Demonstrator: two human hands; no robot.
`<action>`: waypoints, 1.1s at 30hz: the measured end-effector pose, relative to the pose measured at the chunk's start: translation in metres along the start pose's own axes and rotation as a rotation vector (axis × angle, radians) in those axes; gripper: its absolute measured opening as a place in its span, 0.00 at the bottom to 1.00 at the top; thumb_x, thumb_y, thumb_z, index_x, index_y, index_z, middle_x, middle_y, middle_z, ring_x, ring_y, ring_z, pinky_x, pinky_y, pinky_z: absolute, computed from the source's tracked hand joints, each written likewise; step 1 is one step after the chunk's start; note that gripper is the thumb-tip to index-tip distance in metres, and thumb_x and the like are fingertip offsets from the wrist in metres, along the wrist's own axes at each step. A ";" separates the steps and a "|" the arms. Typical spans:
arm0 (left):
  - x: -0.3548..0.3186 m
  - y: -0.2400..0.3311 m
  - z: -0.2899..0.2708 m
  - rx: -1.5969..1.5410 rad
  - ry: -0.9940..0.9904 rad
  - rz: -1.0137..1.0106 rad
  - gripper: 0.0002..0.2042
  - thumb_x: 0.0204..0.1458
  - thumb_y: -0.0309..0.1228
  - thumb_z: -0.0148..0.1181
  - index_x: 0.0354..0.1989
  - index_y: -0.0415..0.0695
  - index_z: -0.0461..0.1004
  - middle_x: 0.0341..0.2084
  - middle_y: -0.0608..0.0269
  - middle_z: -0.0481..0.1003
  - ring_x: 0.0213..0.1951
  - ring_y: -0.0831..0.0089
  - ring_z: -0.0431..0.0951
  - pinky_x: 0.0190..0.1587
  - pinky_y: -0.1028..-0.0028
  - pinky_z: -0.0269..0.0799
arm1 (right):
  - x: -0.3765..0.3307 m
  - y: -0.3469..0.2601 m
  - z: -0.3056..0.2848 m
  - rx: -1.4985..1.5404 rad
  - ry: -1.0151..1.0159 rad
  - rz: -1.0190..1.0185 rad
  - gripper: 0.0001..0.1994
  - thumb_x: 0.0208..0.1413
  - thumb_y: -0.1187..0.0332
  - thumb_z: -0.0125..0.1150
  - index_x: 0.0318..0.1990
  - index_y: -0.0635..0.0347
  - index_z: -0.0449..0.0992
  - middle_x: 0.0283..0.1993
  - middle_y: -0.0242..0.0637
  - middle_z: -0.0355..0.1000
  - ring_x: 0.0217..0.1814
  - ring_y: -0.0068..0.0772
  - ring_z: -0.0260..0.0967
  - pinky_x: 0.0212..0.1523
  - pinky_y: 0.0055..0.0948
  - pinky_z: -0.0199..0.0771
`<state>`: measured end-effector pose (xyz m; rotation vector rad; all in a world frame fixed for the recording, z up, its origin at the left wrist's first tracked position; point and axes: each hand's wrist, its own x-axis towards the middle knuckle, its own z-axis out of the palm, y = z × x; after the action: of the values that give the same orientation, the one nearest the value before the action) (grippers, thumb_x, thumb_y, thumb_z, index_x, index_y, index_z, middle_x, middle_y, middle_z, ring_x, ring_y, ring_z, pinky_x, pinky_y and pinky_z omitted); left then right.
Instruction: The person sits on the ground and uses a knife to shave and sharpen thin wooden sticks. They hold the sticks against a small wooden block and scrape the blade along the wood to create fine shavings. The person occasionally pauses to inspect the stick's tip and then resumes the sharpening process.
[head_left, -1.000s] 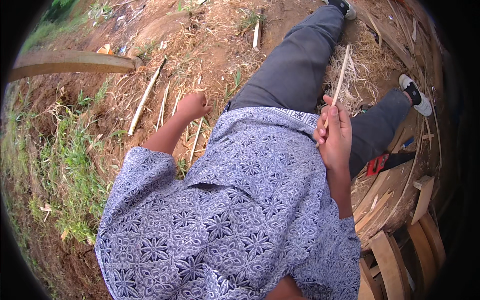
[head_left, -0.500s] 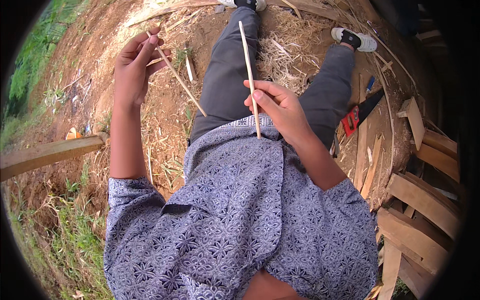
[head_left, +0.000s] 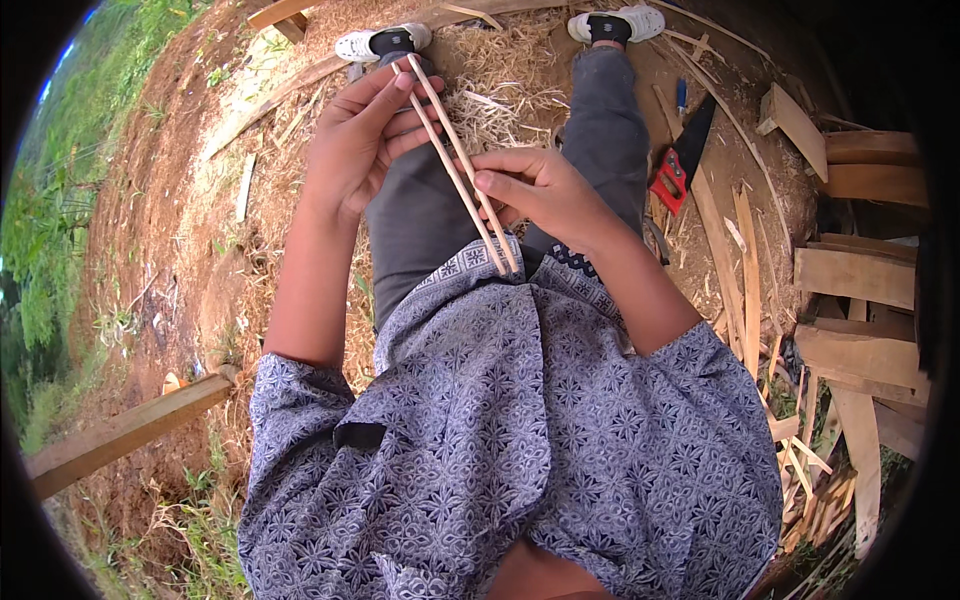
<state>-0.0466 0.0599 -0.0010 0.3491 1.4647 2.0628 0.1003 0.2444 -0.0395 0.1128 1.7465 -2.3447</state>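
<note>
Head view: beyond the patterned shirt, the left stick and right stick slant side by side between the hands, near ends over the hem, far ends leaning left. The right hand, closer to the shirt, pinches the right stick partway along; the left hand pinches the left stick's far end, otherwise loosely spread. Farther out lie a red-handled saw and wood shavings.

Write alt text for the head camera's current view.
A person's left hand and right hand hold two slender pale sticks side by side in front of a patterned shirt and dark trousers. A red-handled saw lies on the ground, with wood pieces farther right.
</note>
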 end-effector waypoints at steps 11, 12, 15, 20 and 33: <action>-0.006 0.000 0.007 0.057 0.033 0.013 0.15 0.66 0.29 0.58 0.58 0.36 0.75 0.43 0.55 0.82 0.42 0.65 0.87 0.42 0.71 0.88 | 0.008 0.009 0.006 0.013 -0.039 0.022 0.19 0.70 0.63 0.59 0.60 0.67 0.76 0.45 0.38 0.80 0.44 0.27 0.79 0.45 0.30 0.85; -0.005 0.000 0.006 0.074 0.037 0.025 0.15 0.66 0.29 0.59 0.58 0.36 0.75 0.42 0.55 0.82 0.42 0.66 0.87 0.42 0.72 0.88 | 0.007 0.007 0.007 0.022 -0.050 0.028 0.19 0.70 0.63 0.58 0.61 0.67 0.76 0.45 0.39 0.80 0.44 0.27 0.80 0.45 0.31 0.85; -0.003 -0.001 0.007 0.084 0.050 0.039 0.15 0.66 0.29 0.59 0.58 0.36 0.75 0.42 0.57 0.82 0.41 0.67 0.87 0.42 0.72 0.87 | 0.006 0.003 0.004 0.028 -0.111 0.037 0.19 0.71 0.64 0.57 0.63 0.67 0.74 0.46 0.41 0.80 0.45 0.29 0.80 0.46 0.32 0.86; 0.000 0.005 0.004 0.110 0.024 0.079 0.14 0.67 0.29 0.58 0.58 0.36 0.75 0.42 0.56 0.82 0.41 0.67 0.87 0.42 0.72 0.87 | 0.003 -0.001 0.000 0.003 -0.186 0.096 0.20 0.69 0.63 0.58 0.62 0.67 0.74 0.46 0.43 0.81 0.44 0.29 0.82 0.43 0.31 0.87; 0.010 0.009 -0.004 0.226 0.149 0.130 0.18 0.67 0.29 0.58 0.61 0.33 0.73 0.45 0.51 0.82 0.43 0.64 0.86 0.41 0.73 0.86 | 0.002 -0.006 -0.001 -0.112 -0.239 0.098 0.21 0.67 0.66 0.62 0.63 0.68 0.73 0.47 0.45 0.82 0.41 0.27 0.82 0.40 0.25 0.86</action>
<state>-0.0590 0.0607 0.0051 0.3957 1.8159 2.0643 0.0971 0.2467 -0.0348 -0.0944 1.7092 -2.0900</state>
